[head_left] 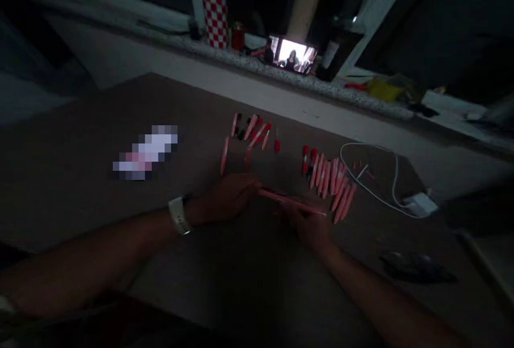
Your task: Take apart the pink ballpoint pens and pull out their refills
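In dim light, my left hand (239,190) is closed on the left end of a slim pink pen-like stick (295,203). My right hand (311,225) pinches the same stick nearer its right end, so it lies between both hands, tilted slightly down to the right. Whether it is one piece or two laid together, I cannot tell. Beyond my right hand is a row of similar pink sticks (331,176). Past my left hand lie a looser group of pink, red and black pieces (252,128) and a single pink stick (224,156).
A white cable (363,193) loops to a white adapter (421,204) at the right. A dark crumpled item (415,266) lies nearer. A lit phone (292,56) and a red-white checkered container (216,21) stand on the sill. A blurred-out patch (146,152) is at left.
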Demonstrator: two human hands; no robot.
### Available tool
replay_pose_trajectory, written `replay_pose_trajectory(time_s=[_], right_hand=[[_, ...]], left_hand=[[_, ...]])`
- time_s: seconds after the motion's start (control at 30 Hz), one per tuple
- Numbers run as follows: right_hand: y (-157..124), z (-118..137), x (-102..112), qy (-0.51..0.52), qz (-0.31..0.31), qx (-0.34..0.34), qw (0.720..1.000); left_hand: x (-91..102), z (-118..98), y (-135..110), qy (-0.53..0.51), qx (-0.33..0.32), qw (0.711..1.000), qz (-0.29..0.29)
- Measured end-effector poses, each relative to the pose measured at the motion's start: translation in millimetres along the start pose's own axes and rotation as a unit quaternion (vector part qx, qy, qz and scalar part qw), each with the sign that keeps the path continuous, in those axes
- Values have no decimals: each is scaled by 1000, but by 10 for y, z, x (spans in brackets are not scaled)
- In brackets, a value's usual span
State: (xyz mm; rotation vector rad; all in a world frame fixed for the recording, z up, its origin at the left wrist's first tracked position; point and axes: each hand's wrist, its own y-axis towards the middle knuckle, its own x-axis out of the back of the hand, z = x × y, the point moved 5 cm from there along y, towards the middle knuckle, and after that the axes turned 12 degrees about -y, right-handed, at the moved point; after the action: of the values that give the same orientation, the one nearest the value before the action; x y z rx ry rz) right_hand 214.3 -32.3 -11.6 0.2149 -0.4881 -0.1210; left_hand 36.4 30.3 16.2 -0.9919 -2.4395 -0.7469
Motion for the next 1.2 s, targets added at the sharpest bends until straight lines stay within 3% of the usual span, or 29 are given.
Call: replay_pose_trajectory(time_s=[0.2, 0.4, 0.7, 1.03, 1.2], right_hand=[[9, -47, 19, 72, -18, -44, 996], [81, -119, 85, 79, -60, -35, 994], [89, -150, 42, 69, -42, -32, 996], [64, -2, 75, 35, -31, 38, 998], [89, -25, 100, 48, -50, 15, 997]], left_hand=[[24, 16, 33, -35, 26, 999, 12], [25, 51, 66, -55, 26, 998, -13], [-27, 40, 86, -24, -16, 999, 36], [-48, 99, 79, 27, 3, 999, 20], [-24, 64, 101, -62, 31, 998, 9]])
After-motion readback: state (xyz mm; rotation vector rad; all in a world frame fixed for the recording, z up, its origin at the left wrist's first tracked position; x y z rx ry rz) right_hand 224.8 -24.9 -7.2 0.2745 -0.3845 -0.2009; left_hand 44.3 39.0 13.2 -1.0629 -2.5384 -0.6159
